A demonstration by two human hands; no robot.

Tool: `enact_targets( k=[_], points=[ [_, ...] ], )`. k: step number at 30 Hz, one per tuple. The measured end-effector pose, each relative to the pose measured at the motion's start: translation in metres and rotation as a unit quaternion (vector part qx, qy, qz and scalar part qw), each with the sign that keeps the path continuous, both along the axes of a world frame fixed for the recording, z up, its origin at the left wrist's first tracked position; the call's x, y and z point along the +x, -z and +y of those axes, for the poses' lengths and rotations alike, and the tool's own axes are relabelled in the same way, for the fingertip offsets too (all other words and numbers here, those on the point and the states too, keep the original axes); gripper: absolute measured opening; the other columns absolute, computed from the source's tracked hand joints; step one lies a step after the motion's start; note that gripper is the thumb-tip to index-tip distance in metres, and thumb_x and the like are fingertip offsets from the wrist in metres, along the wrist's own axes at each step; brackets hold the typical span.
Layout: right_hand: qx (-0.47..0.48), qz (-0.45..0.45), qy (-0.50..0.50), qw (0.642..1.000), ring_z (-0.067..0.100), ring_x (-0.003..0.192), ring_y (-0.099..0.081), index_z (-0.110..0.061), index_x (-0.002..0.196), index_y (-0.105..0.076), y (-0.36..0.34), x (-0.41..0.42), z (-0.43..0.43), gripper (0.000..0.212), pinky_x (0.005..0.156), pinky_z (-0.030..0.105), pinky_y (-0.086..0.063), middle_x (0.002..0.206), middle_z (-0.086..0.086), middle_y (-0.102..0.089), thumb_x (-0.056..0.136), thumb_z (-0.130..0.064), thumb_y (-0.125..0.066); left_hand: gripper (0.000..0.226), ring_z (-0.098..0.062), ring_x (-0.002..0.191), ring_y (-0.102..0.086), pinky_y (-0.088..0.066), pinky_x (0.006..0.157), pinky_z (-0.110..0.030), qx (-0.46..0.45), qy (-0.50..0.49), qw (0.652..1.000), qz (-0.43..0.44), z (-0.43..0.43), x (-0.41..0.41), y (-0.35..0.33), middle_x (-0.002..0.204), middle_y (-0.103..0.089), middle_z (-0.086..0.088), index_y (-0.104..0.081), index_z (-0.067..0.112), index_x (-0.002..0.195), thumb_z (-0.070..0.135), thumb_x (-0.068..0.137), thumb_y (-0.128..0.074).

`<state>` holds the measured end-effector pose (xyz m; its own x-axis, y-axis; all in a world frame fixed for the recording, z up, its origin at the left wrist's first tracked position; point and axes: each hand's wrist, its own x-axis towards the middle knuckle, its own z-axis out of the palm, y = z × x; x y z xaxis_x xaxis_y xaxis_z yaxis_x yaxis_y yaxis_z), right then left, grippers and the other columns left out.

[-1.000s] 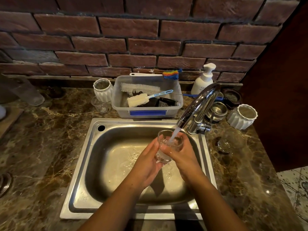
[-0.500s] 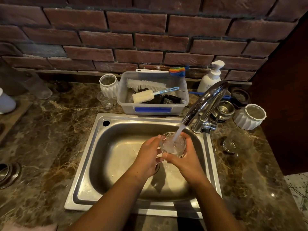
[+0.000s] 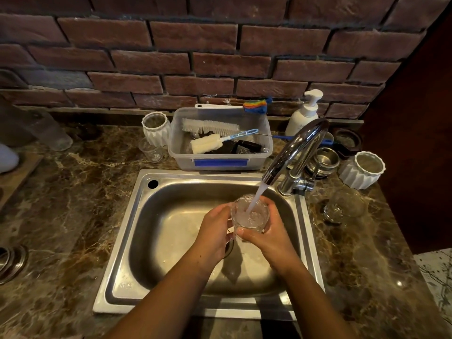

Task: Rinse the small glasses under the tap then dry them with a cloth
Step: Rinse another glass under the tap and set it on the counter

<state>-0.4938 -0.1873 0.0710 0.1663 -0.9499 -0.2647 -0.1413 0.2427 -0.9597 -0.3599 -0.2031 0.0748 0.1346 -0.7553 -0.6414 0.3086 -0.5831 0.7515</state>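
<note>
The glass [image 3: 260, 217] is clear, patterned and wet. The tap [image 3: 296, 148] is mirror-polished metal, the sink [image 3: 122, 241] duller brushed steel. The counter [image 3: 73, 204] is glossy veined stone, the wall [image 3: 195, 37] rough matt brick, the tub [image 3: 176, 143] cloudy plastic.

Body in view: left hand [image 3: 215, 231], right hand [image 3: 271, 238], left forearm [image 3: 171, 294], right forearm [image 3: 310, 297] — all bare down to the bottom frame edge. Forearms slim, tapering at the wrists — nails too small to tell.

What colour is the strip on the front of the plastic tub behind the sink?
Plain blue strip on the tub front; the head view shows it.
</note>
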Motion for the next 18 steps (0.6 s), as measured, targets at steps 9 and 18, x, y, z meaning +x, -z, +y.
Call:
enact_targets(
  k=[9, 18],
  points=[
    [-0.008, 0.004, -0.027, 1.0, -0.002, 0.116, -0.06, -0.052, 0.125, -0.045, -0.0021, 0.0007, 0.0013, 0.075, 0.094, 0.024, -0.055, 0.123, -0.023, -0.062, 0.075, -0.015, -0.086, 0.021, -0.026, 0.104, -0.069, -0.055, 0.096, -0.046, -0.001, -0.008, 1.0, -0.003, -0.0013, 0.0045, 0.0018, 0.101, -0.078, -0.003, -0.074, 0.02, 0.107, 0.031, 0.099, -0.058],
    [-0.006, 0.002, -0.04, 0.999, -0.001, 0.116, -0.059, -0.05, 0.125, -0.045, -0.0073, -0.0012, 0.0004, 0.074, 0.095, 0.023, -0.054, 0.122, -0.022, -0.061, 0.074, -0.015, -0.086, 0.019, -0.029, 0.104, -0.068, -0.053, 0.097, -0.05, 0.002, -0.014, 1.0, 0.016, 0.0009, 0.0078, 0.003, 0.099, -0.078, -0.006, -0.074, 0.021, 0.099, 0.029, 0.1, -0.056]
  ],
)
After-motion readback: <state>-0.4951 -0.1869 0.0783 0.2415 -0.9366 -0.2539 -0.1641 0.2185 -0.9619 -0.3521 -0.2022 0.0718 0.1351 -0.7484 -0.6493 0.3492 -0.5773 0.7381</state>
